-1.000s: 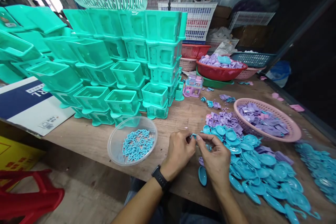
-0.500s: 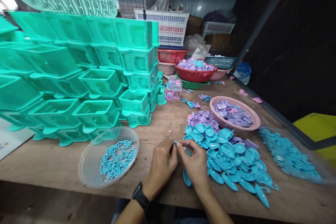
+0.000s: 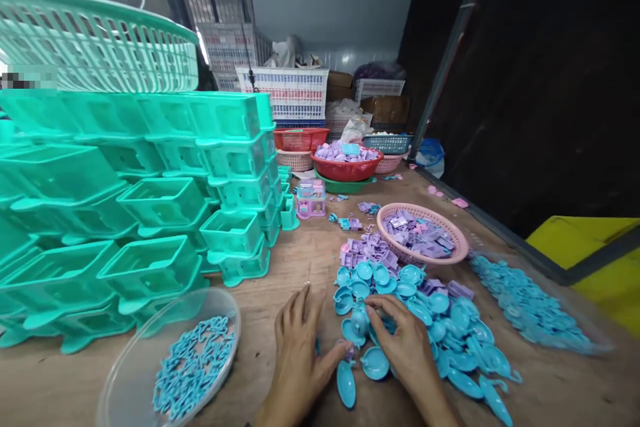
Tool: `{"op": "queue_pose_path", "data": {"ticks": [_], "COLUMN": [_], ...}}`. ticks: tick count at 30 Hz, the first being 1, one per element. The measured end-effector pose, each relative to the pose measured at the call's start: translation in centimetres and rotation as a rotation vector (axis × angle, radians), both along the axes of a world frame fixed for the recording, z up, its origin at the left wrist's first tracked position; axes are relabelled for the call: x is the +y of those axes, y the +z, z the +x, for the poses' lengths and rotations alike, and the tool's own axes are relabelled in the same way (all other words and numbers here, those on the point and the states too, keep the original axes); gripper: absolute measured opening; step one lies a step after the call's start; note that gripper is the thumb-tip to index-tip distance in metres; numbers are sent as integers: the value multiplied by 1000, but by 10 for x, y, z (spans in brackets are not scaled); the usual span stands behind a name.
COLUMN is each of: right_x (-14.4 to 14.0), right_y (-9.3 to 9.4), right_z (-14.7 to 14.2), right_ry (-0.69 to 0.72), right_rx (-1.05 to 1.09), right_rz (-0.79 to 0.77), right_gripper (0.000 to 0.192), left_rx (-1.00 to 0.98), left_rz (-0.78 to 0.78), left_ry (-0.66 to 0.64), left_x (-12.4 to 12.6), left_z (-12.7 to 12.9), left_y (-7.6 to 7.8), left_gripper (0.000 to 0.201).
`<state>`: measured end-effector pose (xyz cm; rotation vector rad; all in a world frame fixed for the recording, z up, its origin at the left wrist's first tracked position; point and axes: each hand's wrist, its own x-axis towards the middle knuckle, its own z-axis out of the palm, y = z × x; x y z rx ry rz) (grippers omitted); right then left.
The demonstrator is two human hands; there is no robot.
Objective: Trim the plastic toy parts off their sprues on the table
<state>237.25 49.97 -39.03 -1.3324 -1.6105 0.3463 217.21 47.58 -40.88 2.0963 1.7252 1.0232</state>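
My left hand [image 3: 300, 350] hovers low over the table with its fingers spread and thumb out. Just by its thumb tip lies a small purple piece [image 3: 349, 351], and a bit of blue shows beneath the palm. My right hand [image 3: 404, 340] is at the near left side of a pile of shiny blue oval plastic pieces [image 3: 440, 327] with small hooked ends. Its thumb and index finger come together on one blue oval piece [image 3: 359, 319], partly hidden by the fingertips. A loose blue oval piece [image 3: 346, 383] rests between the hands.
Stacked green plastic boxes [image 3: 160, 267] fill the left. A clear round tub [image 3: 117, 373] holds small blue hooks [image 3: 195, 363]. A pink basket [image 3: 463, 247] of purple parts stands behind the pile. At right lies a bag of blue pieces [image 3: 535, 307]; a small purple toy house [image 3: 311, 199] stands farther back.
Both hands were together, fingertips meeting on something small. They have parted: the left moved left and spread its fingers, the right reached into the blue pile. The view has tilted up.
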Motion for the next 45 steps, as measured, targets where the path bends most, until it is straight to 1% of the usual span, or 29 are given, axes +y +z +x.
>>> {"op": "queue_pose_path", "data": {"ticks": [2,5,8,10,12,14,17,22,24,26,28,30,31,32,33,35,36,37,38,40,41,43,45], "right_x": [6,21,42,55,67,77,93,127,138,140,129,103,84,64,42,0,-19,-35,-48,-62,-65,-61,-50], "right_y": [3,11,18,19,17,14,11,18,23,29,33,33,31,28,22,5,-5,-16,-27,-46,-53,-62,-65], "right_z": [17,52,88,108,123,135,150,169,173,177,179,180,179,177,174,163,155,147,138,122,115,107,105], "right_ry": [-63,-244,-391,-433,-452,-460,-460,-354,-330,-312,-304,-308,-317,-334,-363,-431,-477,-532,-592,-672,-671,-667,-683], "right_rx": [-41,-130,-270,-378,-467,-517,-501,-438,-428,-419,-401,-375,-366,-365,-376,-421,-456,-497,-543,-605,-641,-702,-742], "right_rz": [29,109,168,147,80,20,8,-6,-14,-26,-21,21,53,85,112,138,111,67,18,-72,-121,-171,-191], "right_gripper": [29,34,40,45,49,48,43,31,33,37,44,49,51,52,53,59,60,62,64,69,71,74,73], "left_rx": [39,87,137,156,173,184,172,139,105,62,25,-5,-24,-53,-87,-163,-160,-130,-67,93,172,301,393], "left_rz": [-55,-110,-161,-206,-260,-294,-293,-260,-243,-237,-242,-230,-209,-171,-122,7,48,73,79,45,15,-38,-67], "left_ry": [-43,-144,-230,-276,-306,-327,-358,-399,-429,-471,-510,-564,-597,-626,-643,-578,-544,-519,-523,-535,-530,-491,-440], "left_x": [4,12,19,23,25,27,30,36,40,46,52,61,67,75,85,110,124,138,152,175,182,190,188], "left_z": [5,18,36,48,59,67,78,104,117,128,131,126,122,117,112,108,108,110,114,124,128,133,130], "left_y": [-6,-7,0,8,16,22,26,21,18,17,19,25,28,31,34,38,39,40,40,39,38,37,36], "left_gripper": [89,108,126,130,130,129,128,122,119,119,123,125,120,110,93,45,29,26,28,36,39,40,38]}}
